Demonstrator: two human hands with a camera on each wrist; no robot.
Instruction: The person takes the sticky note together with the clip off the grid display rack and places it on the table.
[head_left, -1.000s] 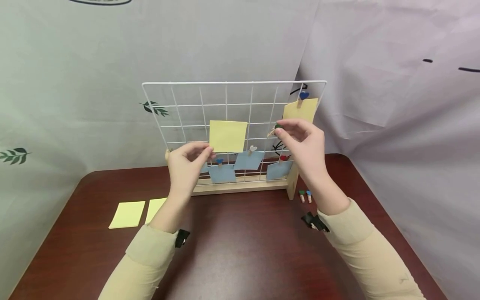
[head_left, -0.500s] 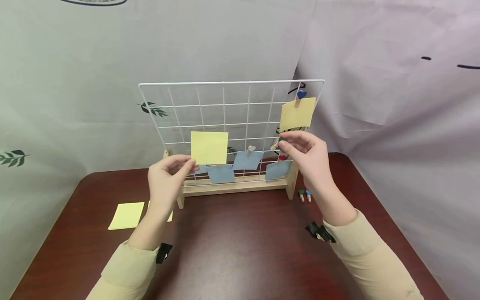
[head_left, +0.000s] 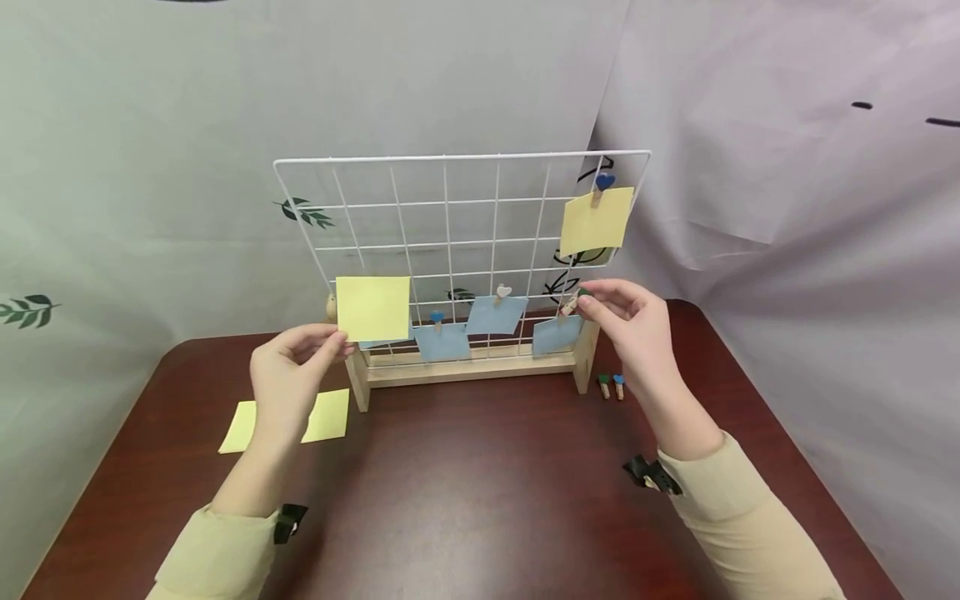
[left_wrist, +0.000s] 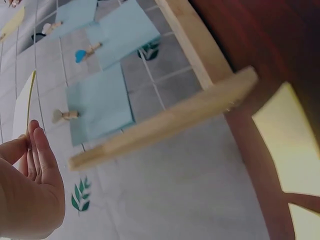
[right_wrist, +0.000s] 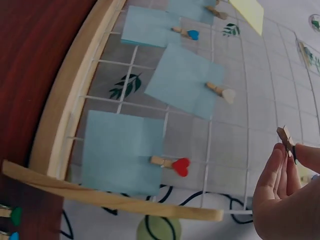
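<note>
My left hand [head_left: 288, 367] pinches a yellow sticky note [head_left: 372, 307] by its lower left corner, in front of the lower left of the white wire grid [head_left: 450, 200]. In the left wrist view the note [left_wrist: 25, 102] shows edge-on above the fingertips [left_wrist: 35, 142]. My right hand [head_left: 626, 321] pinches a small wooden clothespin with a green heart [head_left: 573, 303] near the grid's lower right; the right wrist view shows the clothespin [right_wrist: 286, 137] between finger and thumb. Several blue notes [head_left: 495, 315] hang clipped along the bottom row. One yellow note [head_left: 596, 220] hangs under a blue-heart pin at the top right.
The grid stands in a wooden base [head_left: 465, 368] on a dark red table [head_left: 465, 492]. Two yellow notes [head_left: 326, 414] lie on the table at the left. Two spare pins [head_left: 611, 387] lie by the base's right foot. Cloth backdrop hangs behind.
My left hand has carried the yellow note down and to the left, from the grid's middle to its lower left. My right hand with the clothespin has dropped lower.
</note>
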